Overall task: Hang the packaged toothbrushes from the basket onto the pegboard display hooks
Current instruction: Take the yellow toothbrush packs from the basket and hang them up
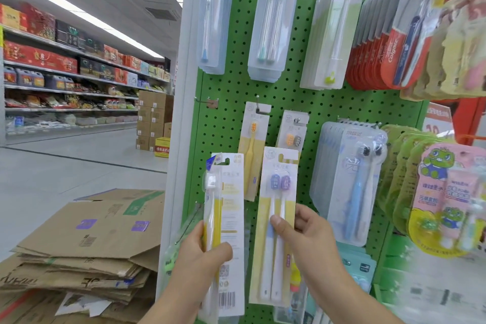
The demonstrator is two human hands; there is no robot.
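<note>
My left hand (pixel 202 252) grips a stack of packaged toothbrushes (pixel 226 208); the front one is yellow-handled and the back one shows its printed reverse. My right hand (pixel 302 231) pinches a twin pack with purple brush heads (pixel 276 218) by its middle, held upright in front of the green pegboard (pixel 231 118). Above it hang a yellow single toothbrush pack (pixel 252 150) and an orange-and-grey twin pack (pixel 293 129) on hooks. An empty hook (pixel 206 101) sticks out at the left. The basket is out of view.
Rows of other packaged toothbrushes (pixel 268 16) fill the upper hooks, red packs (pixel 389 42) and children's sets (pixel 444 192) hang at the right. Flattened cardboard boxes (pixel 86 239) are piled at lower left. A store aisle with stocked shelves (pixel 71 71) runs off left.
</note>
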